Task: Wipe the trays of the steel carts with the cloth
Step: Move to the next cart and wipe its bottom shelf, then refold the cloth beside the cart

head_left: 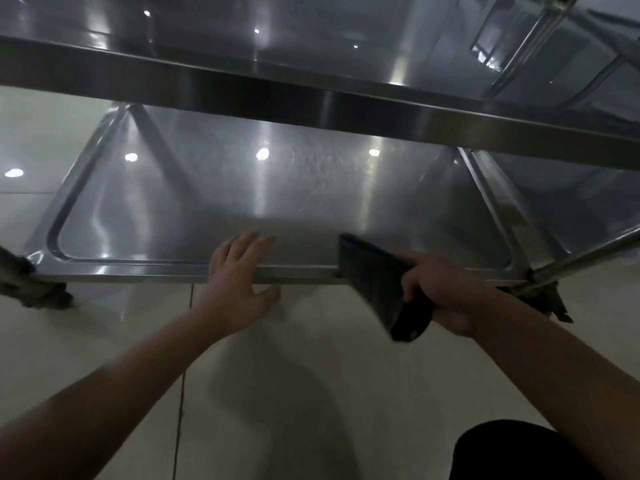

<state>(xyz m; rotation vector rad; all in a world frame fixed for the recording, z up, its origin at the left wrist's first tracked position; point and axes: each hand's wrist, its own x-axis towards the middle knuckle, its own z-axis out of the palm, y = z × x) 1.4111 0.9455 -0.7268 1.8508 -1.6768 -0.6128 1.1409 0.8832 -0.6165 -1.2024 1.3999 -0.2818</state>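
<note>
A pale tiled floor point(277, 393) is seen below, glossy enough to mirror ceiling lights, with dark grout lines running across it. One steel cart is in view, and two of its trays are shown: an upper tray point(311, 95) crossing the top of the view, and a lower tray point(242, 195) beneath it, a shallow pan with a raised rim and rounded corners, streaked with reflections. At the far left a caster point(31, 289) is seen under the lower tray's corner. The left hand point(239, 275) is laid flat and wide on the near rim of the lower tray, fingers straight and spread, the thumb hanging below the edge. To its right, one dark folded cloth point(374, 282) is gripped by the right hand point(446, 292), fingers curled round it; the cloth's far end lies over the near rim of the lower tray, right of centre. At the right, one slanted steel post point(585, 252) meets the tray's corner, with a second caster point(550, 303) partly seen below it. A dark-clothed knee point(519, 452) is seen at the lower right.
</note>
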